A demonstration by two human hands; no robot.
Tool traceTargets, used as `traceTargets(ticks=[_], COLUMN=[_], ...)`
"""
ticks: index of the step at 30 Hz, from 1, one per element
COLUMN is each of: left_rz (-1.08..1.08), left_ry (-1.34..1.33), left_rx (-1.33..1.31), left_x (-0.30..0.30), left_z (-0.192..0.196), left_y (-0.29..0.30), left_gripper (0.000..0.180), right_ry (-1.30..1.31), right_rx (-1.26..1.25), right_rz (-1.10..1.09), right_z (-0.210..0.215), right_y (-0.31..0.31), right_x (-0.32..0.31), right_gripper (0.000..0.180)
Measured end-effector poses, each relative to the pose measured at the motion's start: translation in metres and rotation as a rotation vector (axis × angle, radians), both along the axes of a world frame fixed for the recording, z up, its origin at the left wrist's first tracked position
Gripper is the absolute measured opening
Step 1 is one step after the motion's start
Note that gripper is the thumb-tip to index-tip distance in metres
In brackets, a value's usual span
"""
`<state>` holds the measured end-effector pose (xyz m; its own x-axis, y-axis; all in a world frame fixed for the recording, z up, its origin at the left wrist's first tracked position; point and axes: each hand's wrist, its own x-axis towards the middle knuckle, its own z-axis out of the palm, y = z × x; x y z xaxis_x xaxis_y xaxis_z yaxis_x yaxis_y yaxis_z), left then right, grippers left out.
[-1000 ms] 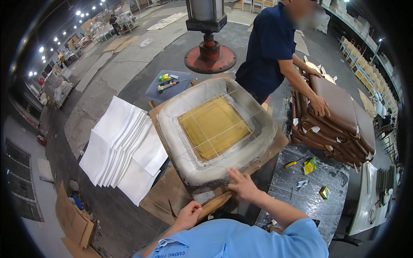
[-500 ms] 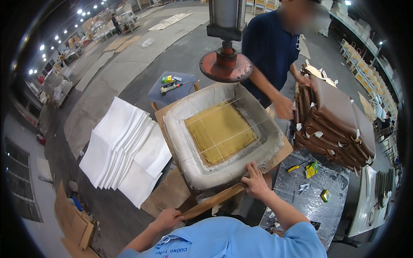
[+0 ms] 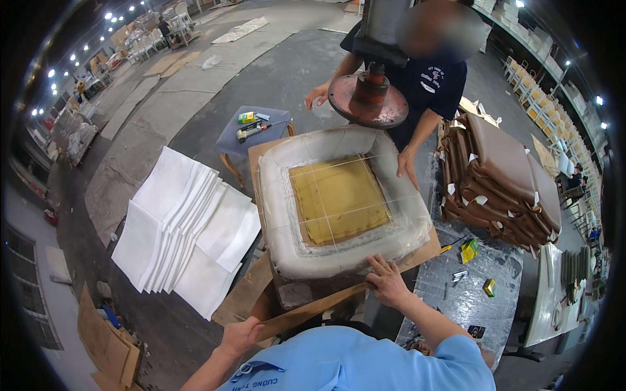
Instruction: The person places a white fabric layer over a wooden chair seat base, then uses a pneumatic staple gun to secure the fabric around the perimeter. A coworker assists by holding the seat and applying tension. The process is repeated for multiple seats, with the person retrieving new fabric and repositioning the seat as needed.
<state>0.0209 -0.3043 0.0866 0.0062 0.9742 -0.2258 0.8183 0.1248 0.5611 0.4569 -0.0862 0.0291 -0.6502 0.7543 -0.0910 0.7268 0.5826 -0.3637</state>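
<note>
A square padded form covered in whitish, stained material sits on a brown board in front of me. Its recess holds a yellowish pad, with thin strings crossing above. Close to my body, my left hand is closed on the left end of a narrow brown strip, like board seen edge-on. My right hand is at the strip's right end, fingers against the form's near right edge; its grip is partly hidden. Above the form's far side hangs a red round press plate.
White sheets are stacked at left. Brown cushion covers pile up at right, beyond a film-covered table with a screwdriver and small boxes. A stool bears a tool. A co-worker stands opposite, one hand beside the form.
The co-worker has turned from the brown pile toward the form, one hand now at its far right side. The view has shifted slightly. My hands keep their places on the strip.
</note>
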Motion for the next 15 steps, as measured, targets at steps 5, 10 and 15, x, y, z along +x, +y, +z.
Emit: traceTargets(ticks=[5,10,15], left_rz=[-0.131,-0.214,-0.140], left_ry=[-0.100,0.044,-0.007], left_rx=[-0.214,-0.140,0.309], left_x=[-0.020,-0.055,-0.098], left_z=[0.020,0.032,0.070], left_y=[0.007,0.050,0.125], left_gripper=[0.029,0.022,0.010], right_ry=[-0.007,-0.014,0.187], right_rx=[0.027,-0.134,0.007], right_rz=[-0.067,-0.176,-0.269], right_z=[0.017,0.040,0.085], right_y=[-0.006,-0.019,-0.040], right_x=[0.007,0.010,0.017], right_gripper=[0.022,0.023,0.024])
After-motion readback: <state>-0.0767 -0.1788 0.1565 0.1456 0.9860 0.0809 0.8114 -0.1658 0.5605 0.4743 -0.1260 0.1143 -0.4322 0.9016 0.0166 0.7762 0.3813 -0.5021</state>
